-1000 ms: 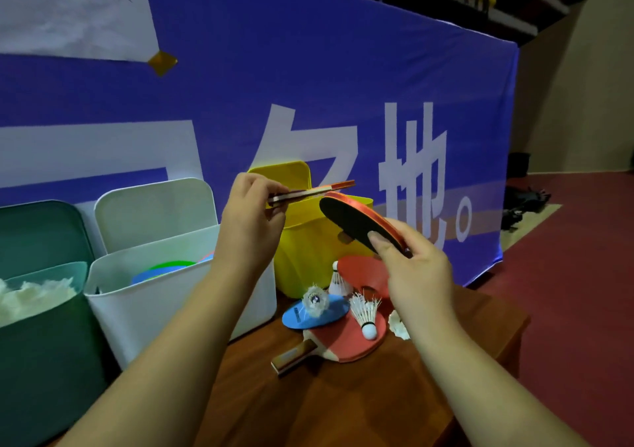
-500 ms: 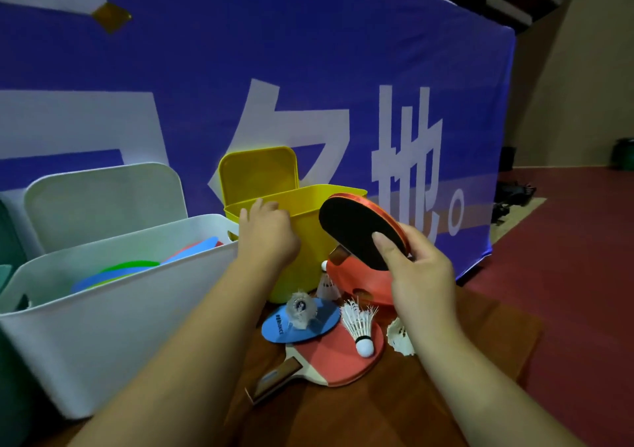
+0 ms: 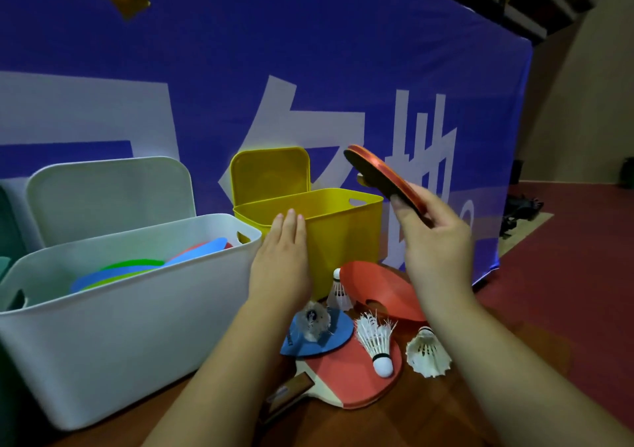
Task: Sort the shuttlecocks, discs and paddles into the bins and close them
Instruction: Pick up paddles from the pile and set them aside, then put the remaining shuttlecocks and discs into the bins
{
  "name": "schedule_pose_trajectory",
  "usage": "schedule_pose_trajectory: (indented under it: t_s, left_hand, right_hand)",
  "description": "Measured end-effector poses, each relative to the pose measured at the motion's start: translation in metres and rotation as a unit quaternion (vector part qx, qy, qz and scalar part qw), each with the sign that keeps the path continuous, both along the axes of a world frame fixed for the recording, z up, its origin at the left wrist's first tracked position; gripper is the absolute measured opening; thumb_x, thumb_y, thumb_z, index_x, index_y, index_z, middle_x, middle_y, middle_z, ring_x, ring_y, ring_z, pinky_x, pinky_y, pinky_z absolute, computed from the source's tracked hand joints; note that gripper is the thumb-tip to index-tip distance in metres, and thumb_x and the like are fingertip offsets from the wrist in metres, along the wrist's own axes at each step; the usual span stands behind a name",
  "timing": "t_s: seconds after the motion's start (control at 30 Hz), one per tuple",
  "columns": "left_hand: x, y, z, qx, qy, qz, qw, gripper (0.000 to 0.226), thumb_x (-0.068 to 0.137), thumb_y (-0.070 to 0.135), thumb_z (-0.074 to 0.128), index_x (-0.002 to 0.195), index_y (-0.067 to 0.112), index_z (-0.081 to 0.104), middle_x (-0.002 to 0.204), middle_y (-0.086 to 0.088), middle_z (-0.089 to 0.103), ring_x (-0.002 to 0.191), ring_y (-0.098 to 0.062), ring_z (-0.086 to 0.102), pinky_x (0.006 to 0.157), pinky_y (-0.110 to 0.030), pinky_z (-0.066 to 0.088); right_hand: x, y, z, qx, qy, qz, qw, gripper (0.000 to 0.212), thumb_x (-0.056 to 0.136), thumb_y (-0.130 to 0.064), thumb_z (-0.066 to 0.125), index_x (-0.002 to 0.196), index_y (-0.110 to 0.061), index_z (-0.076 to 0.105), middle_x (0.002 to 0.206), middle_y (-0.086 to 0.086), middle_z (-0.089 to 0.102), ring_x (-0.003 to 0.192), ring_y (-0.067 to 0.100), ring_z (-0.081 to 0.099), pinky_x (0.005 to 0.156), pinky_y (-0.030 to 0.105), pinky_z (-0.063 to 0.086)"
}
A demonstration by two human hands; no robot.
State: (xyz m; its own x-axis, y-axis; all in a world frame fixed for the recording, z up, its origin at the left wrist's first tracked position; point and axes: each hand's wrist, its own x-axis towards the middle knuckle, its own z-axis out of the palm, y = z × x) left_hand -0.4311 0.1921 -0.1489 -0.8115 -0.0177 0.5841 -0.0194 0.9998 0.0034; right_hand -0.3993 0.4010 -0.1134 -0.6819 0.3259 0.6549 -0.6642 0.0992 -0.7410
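The paddle (image 3: 380, 179) has risen above the yellow bin's (image 3: 346, 240) right rim, its edge pinched in my right hand (image 3: 435, 240). My left hand (image 3: 281, 257), its own paddle gone, now lies flat and spread before the bin. I judge this one drops in next. A second paddle (image 3: 350, 378), discs (image 3: 380, 288) and shuttlecocks (image 3: 375, 340) wait on the worktop (image 3: 360, 426).

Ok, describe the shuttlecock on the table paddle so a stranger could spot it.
In front of the yellow bin, a red paddle lies flat on the table. The shuttlecock lies on its face, white cork nearest the camera. The others sit on the blue disc, stand upright, or lie on bare wood.
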Motion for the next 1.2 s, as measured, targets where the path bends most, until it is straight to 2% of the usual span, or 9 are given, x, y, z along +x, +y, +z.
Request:
schedule_pose_trajectory:
  t_s: [0.13, 0.27, 0.37, 0.53, 0.7, 0.8, 0.93, 1.03, 1.2]
  left_hand:
    - [0.002, -0.005, 0.003, 0.037, 0.004, -0.038, 0.999, 0.092, 0.098, 0.017, 0.059, 0.168, 0.015, 0.001, 0.176, -0.003, -0.003, 0.163, -0.024, -0.002, 0.129, -0.04, 0.017]
    - [0.005, -0.007, 0.003, 0.06, 0.015, -0.061, 0.996, 0.088, 0.099, 0.016, 0.057, 0.168, 0.017, 0.003, 0.177, -0.001, -0.002, 0.162, -0.022, -0.002, 0.128, -0.038, 0.019]
    - [0.005, -0.009, 0.005, 0.068, 0.01, -0.073, 0.995, 0.089, 0.099, 0.015, 0.058, 0.168, 0.017, 0.002, 0.176, -0.001, -0.004, 0.162, -0.021, -0.003, 0.129, -0.038, 0.019]
    - [0.001, -0.014, 0.01, 0.064, -0.005, -0.086, 0.994, 0.092, 0.098, 0.01, 0.06, 0.168, 0.015, 0.002, 0.176, -0.001, -0.007, 0.162, -0.02, -0.007, 0.13, -0.038, 0.021]
    - [0.001, -0.014, 0.011, 0.077, -0.018, -0.087, 0.993, 0.092, 0.097, 0.011, 0.061, 0.169, 0.016, 0.004, 0.176, -0.001, -0.008, 0.162, -0.019, -0.01, 0.13, -0.038, 0.019]
    - [0.004, -0.011, 0.012, 0.08, -0.023, -0.081, 0.993, 0.096, 0.094, 0.009, 0.064, 0.169, 0.016, 0.003, 0.176, -0.002, -0.011, 0.162, -0.021, -0.013, 0.129, -0.042, 0.024]
    - [0.013, -0.002, 0.007, 0.097, 0.027, -0.12, 0.988, 0.077, 0.092, 0.009, 0.066, 0.161, 0.014, 0.034, 0.174, -0.006, 0.017, 0.162, -0.026, 0.006, 0.129, -0.046, 0.025]
    - [0.012, 0.001, -0.003, 0.072, 0.075, -0.178, 0.979, 0.049, 0.085, 0.004, 0.063, 0.131, 0.019, 0.066, 0.134, 0.0, 0.062, 0.133, -0.023, 0.05, 0.106, -0.042, 0.048]
    - [0.01, 0.015, -0.015, 0.049, -0.066, -0.254, 0.964, 0.041, 0.088, 0.012, 0.058, 0.124, 0.026, 0.07, 0.12, 0.008, 0.065, 0.113, -0.015, 0.051, 0.092, -0.039, 0.051]
  right_hand:
    - [-0.061, -0.024, 0.013, 0.142, 0.003, -0.055, 0.988, 0.025, 0.101, -0.03, 0.072, 0.124, -0.036, 0.077, 0.108, -0.015, 0.071, 0.096, 0.005, 0.065, 0.075, 0.008, 0.047]
    - [-0.115, -0.053, 0.01, 0.312, -0.006, -0.139, 0.94, 0.029, 0.102, -0.025, 0.065, 0.129, -0.035, 0.075, 0.118, -0.012, 0.067, 0.112, 0.023, 0.058, 0.097, 0.036, 0.052]
    - [-0.136, -0.069, 0.021, 0.349, -0.051, -0.152, 0.923, 0.032, 0.105, -0.029, 0.062, 0.136, -0.029, 0.071, 0.127, -0.004, 0.066, 0.12, 0.028, 0.053, 0.101, 0.043, 0.052]
    - [-0.139, -0.093, 0.021, 0.485, -0.184, -0.091, 0.85, 0.059, 0.107, -0.049, 0.038, 0.164, -0.033, 0.035, 0.155, 0.01, 0.054, 0.148, 0.039, 0.038, 0.118, 0.055, 0.034]
    - [-0.107, -0.077, -0.005, 0.378, -0.141, -0.094, 0.91, 0.048, 0.108, -0.033, 0.034, 0.149, -0.035, 0.058, 0.144, 0.004, 0.064, 0.13, 0.028, 0.055, 0.112, 0.05, 0.043]
    - [-0.078, -0.06, -0.015, 0.308, -0.145, -0.017, 0.94, 0.04, 0.106, -0.018, 0.041, 0.126, -0.031, 0.073, 0.111, -0.002, 0.071, 0.075, 0.005, 0.053, 0.065, 0.023, 0.044]
    - [-0.042, -0.021, -0.021, 0.288, -0.213, 0.005, 0.934, 0.039, 0.103, -0.01, 0.045, 0.098, -0.032, 0.077, 0.055, -0.014, 0.055, 0.038, 0.003, 0.036, 0.039, 0.019, 0.028]
    - [-0.027, 0.007, -0.031, 0.279, -0.23, -0.034, 0.932, 0.038, 0.1, -0.011, 0.047, 0.092, -0.033, 0.077, 0.065, -0.011, 0.067, 0.039, 0.011, 0.043, 0.043, 0.024, 0.034]
    - [-0.008, 0.044, -0.069, 0.236, -0.197, -0.119, 0.944, 0.031, 0.098, -0.015, 0.05, 0.092, -0.033, 0.075, 0.1, -0.011, 0.069, 0.083, 0.008, 0.063, 0.066, 0.027, 0.045]
